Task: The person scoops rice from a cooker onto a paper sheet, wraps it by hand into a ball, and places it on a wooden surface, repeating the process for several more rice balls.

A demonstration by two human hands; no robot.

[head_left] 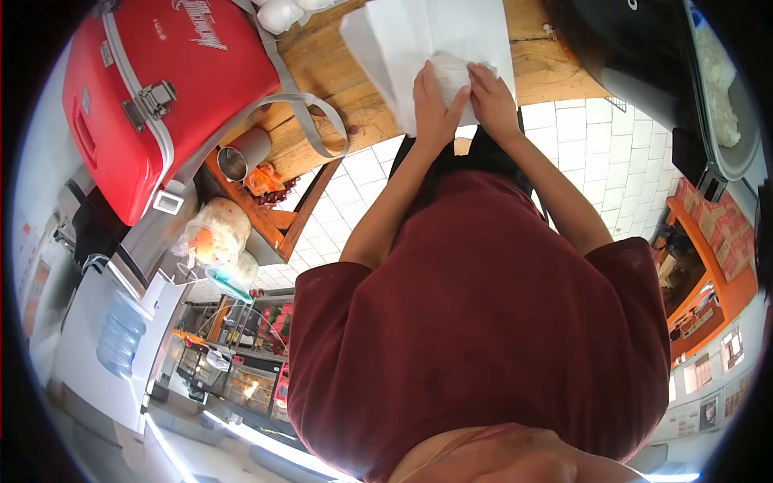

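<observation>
Both hands work side by side at the near edge of a wooden table (pixel 322 72), seen in the head view, which looks upside down over the person's maroon shirt (pixel 483 322). What appears as the left hand (pixel 435 101) lies flat with fingers spread on a small white lump (pixel 457 72), perhaps a folded wad or something soft wrapped in paper, and the right hand (pixel 491 97) presses its fingertips onto the same lump from the other side; the two are close together, pushing down rather than clamped round anything. The lump sits on a large sheet of white paper (pixel 419 36) that is spread on the table and hangs a little over its edge toward the person. A red cooler box (pixel 161 88) with a metal latch and a grey strap (pixel 310 113) stands well apart on the same table, and a steel cup (pixel 237 159) shows on a shelf below it, near some bagged food (pixel 217 233). White tiled floor (pixel 580 145) lies beneath. My judgement of the risk: since the sheet overhangs the edge, a sideways pull could drag paper and lump off onto the tiles, and uneven pressure could tear or crease the sheet. Whether the lump is wet or fragile cannot be told.
</observation>
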